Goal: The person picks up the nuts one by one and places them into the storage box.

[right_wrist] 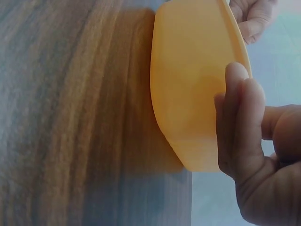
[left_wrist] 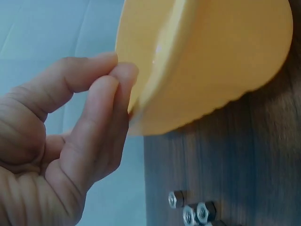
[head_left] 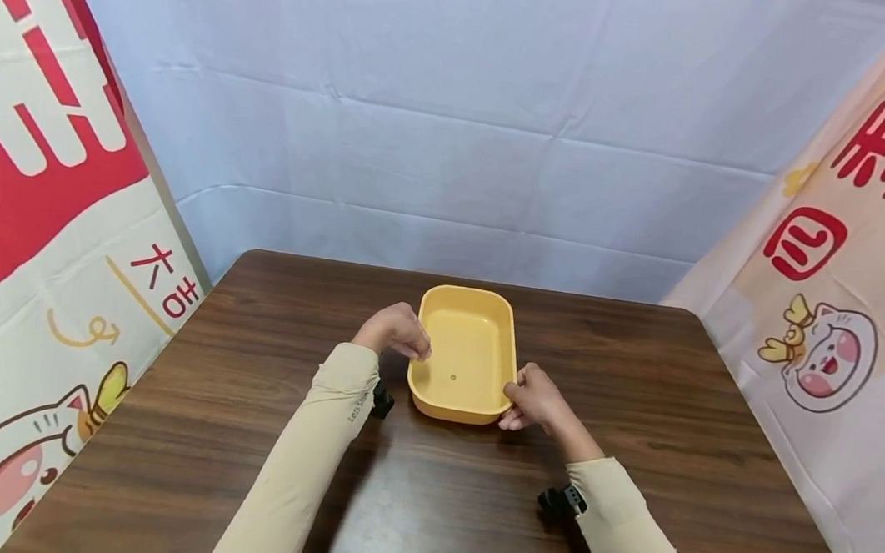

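A yellow plastic bin (head_left: pixel 469 336) stands on the table, and a small grey thing (head_left: pixel 453 377) that looks like a nut lies on its floor. My right hand (head_left: pixel 537 398) grips the near right corner of the rim, with the thumb on top and the fingers outside. Over the bin's left edge, my left hand (head_left: pixel 402 331) has its thumb and fingertips brought together. Nothing shows between those tips in the left wrist view. Several metal hex nuts (left_wrist: pixel 205 213) lie on the table below the left hand; the left arm hides them in the head view.
The dark wood table (head_left: pixel 633 362) extends around the bin on every side. A pale cloth (head_left: pixel 449 143) hangs behind its far edge, and printed cloths hang at the left and right. Black straps (head_left: pixel 562 502) with devices sit on the wrists.
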`<move>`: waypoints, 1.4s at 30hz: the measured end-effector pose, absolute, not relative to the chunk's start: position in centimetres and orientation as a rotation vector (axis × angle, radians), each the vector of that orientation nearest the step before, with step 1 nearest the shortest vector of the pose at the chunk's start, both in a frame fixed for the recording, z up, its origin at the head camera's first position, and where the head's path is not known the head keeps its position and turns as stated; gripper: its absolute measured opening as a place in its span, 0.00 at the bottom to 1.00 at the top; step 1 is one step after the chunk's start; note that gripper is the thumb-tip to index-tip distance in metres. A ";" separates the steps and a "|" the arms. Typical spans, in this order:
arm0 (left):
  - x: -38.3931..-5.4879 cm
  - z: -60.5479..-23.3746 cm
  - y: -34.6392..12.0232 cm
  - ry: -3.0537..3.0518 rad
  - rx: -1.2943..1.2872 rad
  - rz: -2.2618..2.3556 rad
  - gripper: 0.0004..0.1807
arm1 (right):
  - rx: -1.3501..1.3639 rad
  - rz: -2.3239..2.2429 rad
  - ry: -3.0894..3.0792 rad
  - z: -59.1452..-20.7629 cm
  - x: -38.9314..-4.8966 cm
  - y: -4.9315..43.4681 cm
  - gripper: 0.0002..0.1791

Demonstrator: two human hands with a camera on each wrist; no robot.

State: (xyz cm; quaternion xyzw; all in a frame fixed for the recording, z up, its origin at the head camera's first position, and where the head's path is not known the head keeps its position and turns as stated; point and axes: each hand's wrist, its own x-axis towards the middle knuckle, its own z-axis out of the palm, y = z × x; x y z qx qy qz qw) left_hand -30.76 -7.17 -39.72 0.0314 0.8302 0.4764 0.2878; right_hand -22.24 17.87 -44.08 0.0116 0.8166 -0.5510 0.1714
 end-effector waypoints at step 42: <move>-31.7 -38.8 -0.1 2.429 0.051 0.876 0.28 | -0.028 -1.398 2.563 -44.5 -22.4 18.5 0.14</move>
